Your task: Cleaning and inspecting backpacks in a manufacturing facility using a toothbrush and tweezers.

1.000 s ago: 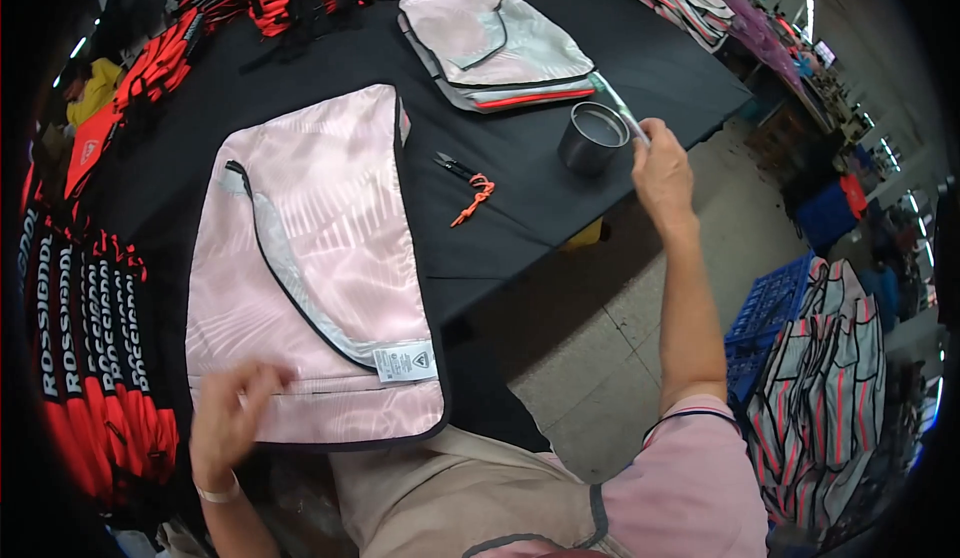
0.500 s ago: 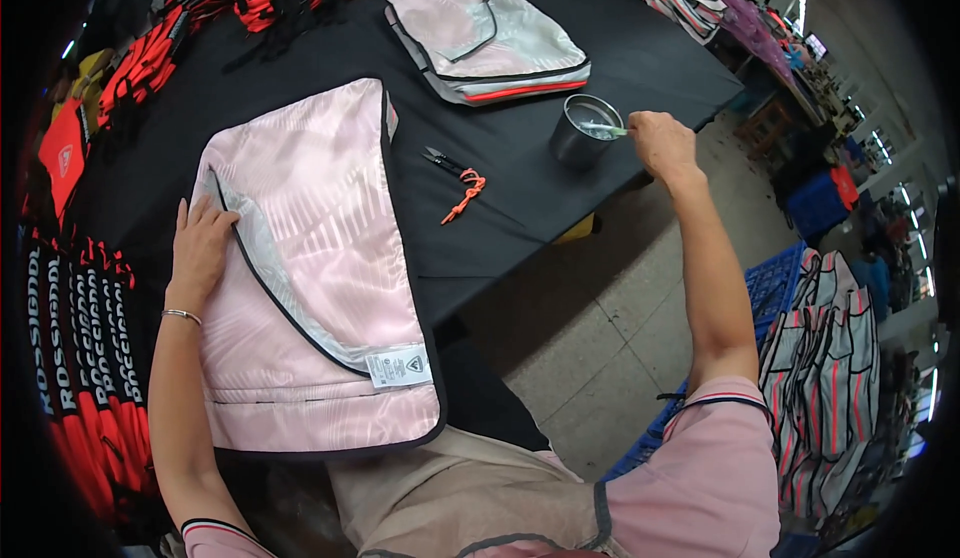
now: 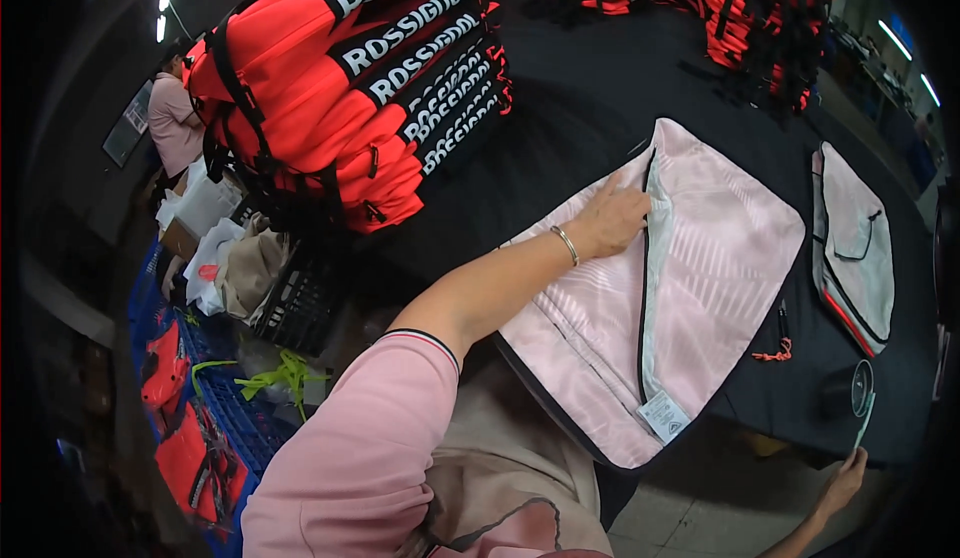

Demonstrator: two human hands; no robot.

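My left hand (image 3: 610, 220) lies on a pale pink patterned fabric bag panel (image 3: 722, 248) with black edging, its fingers apart beside the slanted black-bound opening. Grey-white lining shows inside that opening, and a white label (image 3: 662, 416) sits at its lower end. At the right, my right hand (image 3: 850, 470) pinches the lower end of a thin pale green stick (image 3: 866, 416). The stick's upper part rests against the rim of a dark metal cup (image 3: 846, 394). What is in the cup cannot be made out now. Small black thread snips (image 3: 782, 323) with an orange cord (image 3: 773, 351) lie between panel and cup.
Another pink and grey bag (image 3: 855, 248) lies on the black-covered table (image 3: 580, 88). Red-orange bags (image 3: 330, 88) are piled at the left, with more (image 3: 765, 28) at the back. Beside the table stand a black crate (image 3: 300, 298) and a blue crate (image 3: 235, 408). A person (image 3: 172, 118) stands far left.
The view has swung left, so everything sits further right in it. My left hand stays by the opening. My right hand still holds the stick, now lower beside the cup.
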